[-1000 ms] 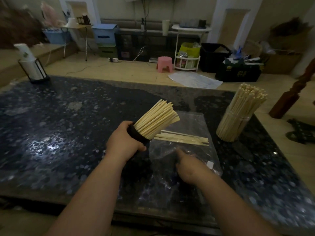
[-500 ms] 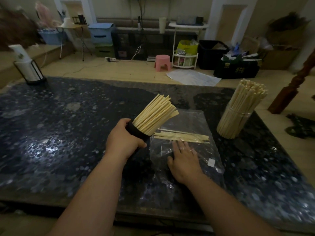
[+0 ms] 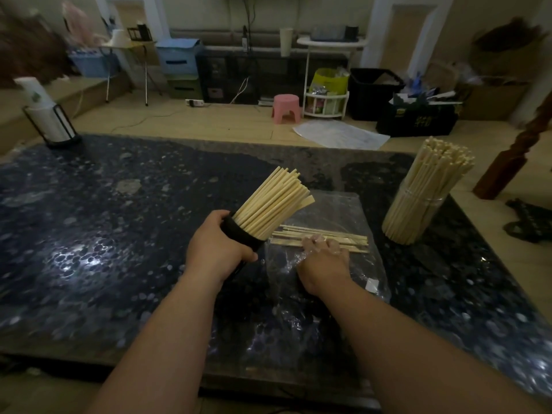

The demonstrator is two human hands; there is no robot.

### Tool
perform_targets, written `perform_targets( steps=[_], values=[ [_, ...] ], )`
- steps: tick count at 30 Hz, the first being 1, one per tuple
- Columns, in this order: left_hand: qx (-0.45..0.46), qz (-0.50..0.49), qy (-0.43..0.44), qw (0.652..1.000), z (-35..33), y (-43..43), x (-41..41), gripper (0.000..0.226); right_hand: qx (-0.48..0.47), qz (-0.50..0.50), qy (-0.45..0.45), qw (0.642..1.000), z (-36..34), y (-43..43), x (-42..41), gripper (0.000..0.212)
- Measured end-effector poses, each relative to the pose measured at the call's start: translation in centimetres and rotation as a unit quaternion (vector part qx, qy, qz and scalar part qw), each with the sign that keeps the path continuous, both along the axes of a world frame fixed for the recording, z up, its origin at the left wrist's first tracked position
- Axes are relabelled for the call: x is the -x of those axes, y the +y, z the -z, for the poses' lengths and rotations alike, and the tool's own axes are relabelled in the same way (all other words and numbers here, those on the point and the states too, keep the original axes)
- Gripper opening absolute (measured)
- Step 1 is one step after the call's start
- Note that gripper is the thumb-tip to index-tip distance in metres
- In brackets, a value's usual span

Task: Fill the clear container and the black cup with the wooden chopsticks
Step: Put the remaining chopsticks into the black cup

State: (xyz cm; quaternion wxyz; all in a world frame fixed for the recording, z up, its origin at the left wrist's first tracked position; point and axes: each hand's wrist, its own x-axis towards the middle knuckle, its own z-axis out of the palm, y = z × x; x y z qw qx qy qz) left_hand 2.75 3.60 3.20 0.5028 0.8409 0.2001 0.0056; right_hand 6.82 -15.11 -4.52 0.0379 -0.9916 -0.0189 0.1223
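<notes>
Both forearms reach forward, the left grip (image 3: 218, 249) curled tight round the black cup (image 3: 242, 235), the right grip (image 3: 324, 259) palm-down, fingers (image 3: 312, 242) stretched ahead just beside it.

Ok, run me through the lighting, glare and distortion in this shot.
Head view: dim overall, the floor beyond brighter than the table; also head view, a white glare patch on the tabletop left of the left hand; wide-angle bending bows the table's edges; the fingers of the right hand look hazy under the plastic bag.
</notes>
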Motion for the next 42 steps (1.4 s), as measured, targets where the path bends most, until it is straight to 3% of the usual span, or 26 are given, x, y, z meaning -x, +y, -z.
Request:
perform_targets(
  steps=[11, 18, 34, 42],
  values=[
    [0.002, -0.002, -0.002, 1.0, 0.0, -0.3, 0.2, 0.098, -0.018, 0.006, -0.048, 0.999, 0.5, -0.9, 0.4, 0.06],
    [0.009, 0.0, 0.004, 1.0, 0.0, -0.4, 0.1, 0.099, -0.024, -0.004, -0.006, 1.0, 0.7, -0.7, -0.7, 0.075],
    [0.007, -0.001, -0.001, 1.0, -0.1, -0.5, 0.2, 0.096, -0.006, -0.003, -0.028, 1.0, -0.4, -0.5, -0.8, 0.055],
    [0.016, -0.001, 0.002, 1.0, -0.2, -0.4, 0.2, 0.094, -0.005, 0.005, 0.006, 1.0, -0.8, -0.8, -0.6, 0.047]
  ],
)
